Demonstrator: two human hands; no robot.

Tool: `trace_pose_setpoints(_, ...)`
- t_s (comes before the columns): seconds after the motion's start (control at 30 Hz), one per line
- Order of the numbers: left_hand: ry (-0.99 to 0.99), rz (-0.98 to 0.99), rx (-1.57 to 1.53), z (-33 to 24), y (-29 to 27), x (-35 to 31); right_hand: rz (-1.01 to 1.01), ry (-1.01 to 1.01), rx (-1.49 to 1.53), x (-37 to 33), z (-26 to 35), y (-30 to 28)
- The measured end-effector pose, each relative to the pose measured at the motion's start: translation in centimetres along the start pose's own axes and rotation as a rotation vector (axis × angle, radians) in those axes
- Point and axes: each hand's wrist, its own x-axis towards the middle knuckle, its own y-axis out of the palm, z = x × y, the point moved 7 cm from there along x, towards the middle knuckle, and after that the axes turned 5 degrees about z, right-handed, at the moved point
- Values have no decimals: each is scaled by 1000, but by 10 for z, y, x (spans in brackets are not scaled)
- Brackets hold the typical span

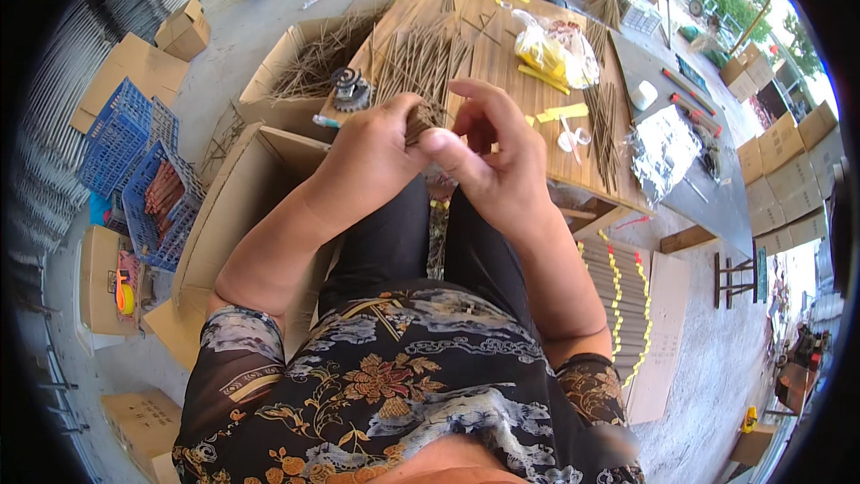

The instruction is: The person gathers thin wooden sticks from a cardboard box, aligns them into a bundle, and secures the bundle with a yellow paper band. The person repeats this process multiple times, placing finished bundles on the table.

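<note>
Both of my hands meet in front of me above my lap, at the near edge of a wooden table [502,63]. My left hand [372,157] is closed around a small bundle of thin brown sticks [423,118], whose cut ends poke out toward the table. My right hand [488,157] touches the same bundle from the right, thumb and fingertips pinched at its end. Many loose brown sticks [421,58] lie spread over the table just beyond my hands.
An open cardboard box [296,81] with sticks stands left of the table, another open box [228,215] by my left knee. Blue plastic crates [134,170] lie farther left. On the table lie a yellow-filled plastic bag [555,49] and a tape roll [349,90]. Another person sits at the far end.
</note>
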Motion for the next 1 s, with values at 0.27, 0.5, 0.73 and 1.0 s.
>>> trace_pose_setpoints(0.27,-186,346,-277,16,43,-27,102,-46,-14,-18,-13,24)
trace_pose_setpoints(0.5,-642,679,-801,34,61,-62,103,106,219,-39,-35,38)
trace_pose_setpoints(0.73,-792,611,-1241,31,64,-78,137,210,352,-47,-43,48)
trace_pose_setpoints(1.0,-801,578,-1294,39,67,-88,365,431,709,-54,-53,64)
